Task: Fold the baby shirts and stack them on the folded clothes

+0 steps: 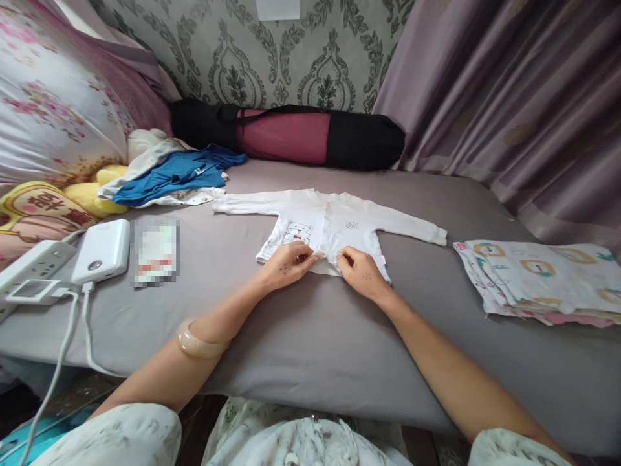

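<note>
A small white long-sleeved shirt (339, 223) with a bear print lies spread on the grey sheet (291, 343), its sleeves stretched out to both sides. My left hand (290, 264) pinches the bottom hem close to the front opening. On the other side of that opening, my right hand (361, 272) has its fingers closed on the hem too. A short gap separates the two hands, and the hem is slightly lifted between them.
Folded printed cloths (548, 275) lie at the right. At the left are a white power bank (103, 249), a power strip (36, 268) with cables, a blurred packet (156, 252) and blue clothing (179, 171). A black and red bag (286, 136) lies along the wall.
</note>
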`<state>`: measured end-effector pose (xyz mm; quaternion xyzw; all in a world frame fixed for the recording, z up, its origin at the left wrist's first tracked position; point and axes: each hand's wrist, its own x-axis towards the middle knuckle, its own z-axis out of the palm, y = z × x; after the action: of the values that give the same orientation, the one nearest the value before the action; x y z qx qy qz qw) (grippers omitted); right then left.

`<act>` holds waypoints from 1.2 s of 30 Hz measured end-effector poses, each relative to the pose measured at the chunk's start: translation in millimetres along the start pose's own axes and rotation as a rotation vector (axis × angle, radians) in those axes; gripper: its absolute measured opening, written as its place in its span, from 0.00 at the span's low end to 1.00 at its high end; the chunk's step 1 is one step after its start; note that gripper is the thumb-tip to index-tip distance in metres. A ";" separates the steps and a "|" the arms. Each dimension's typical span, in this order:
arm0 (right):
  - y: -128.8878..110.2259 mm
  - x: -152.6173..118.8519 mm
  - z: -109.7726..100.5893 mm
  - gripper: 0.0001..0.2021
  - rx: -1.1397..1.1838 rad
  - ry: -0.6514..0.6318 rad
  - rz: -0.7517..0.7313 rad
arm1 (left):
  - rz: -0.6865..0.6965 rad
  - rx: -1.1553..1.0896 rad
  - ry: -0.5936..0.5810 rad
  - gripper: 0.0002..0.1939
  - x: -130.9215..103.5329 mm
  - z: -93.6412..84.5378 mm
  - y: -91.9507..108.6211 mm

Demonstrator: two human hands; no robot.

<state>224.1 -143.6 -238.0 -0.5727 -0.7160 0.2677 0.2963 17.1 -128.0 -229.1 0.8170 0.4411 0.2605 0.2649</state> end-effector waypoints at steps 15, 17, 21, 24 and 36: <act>-13.8 -15.8 5.8 0.12 -0.226 -0.139 -0.251 | 0.224 0.371 -0.136 0.12 -8.9 6.8 15.2; -18.0 -19.4 1.3 0.12 -0.280 -0.210 -0.270 | 0.155 0.355 -0.084 0.11 -8.4 6.3 15.3; -21.5 -13.9 -10.0 0.16 -0.219 -0.356 -0.306 | 0.136 0.305 0.042 0.14 -6.5 9.0 7.7; -10.9 11.2 -16.4 0.21 -0.233 -0.188 -0.247 | 0.211 0.294 -0.012 0.18 -6.2 12.9 -0.4; 47.8 66.1 -15.5 0.30 -0.593 -0.314 -0.231 | 0.181 0.313 -0.191 0.22 -7.9 14.9 -10.4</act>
<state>255.9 -68.6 -254.2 -0.5008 -0.8595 0.0978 0.0317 17.2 -132.9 -248.2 0.9054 0.3740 0.1329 0.1508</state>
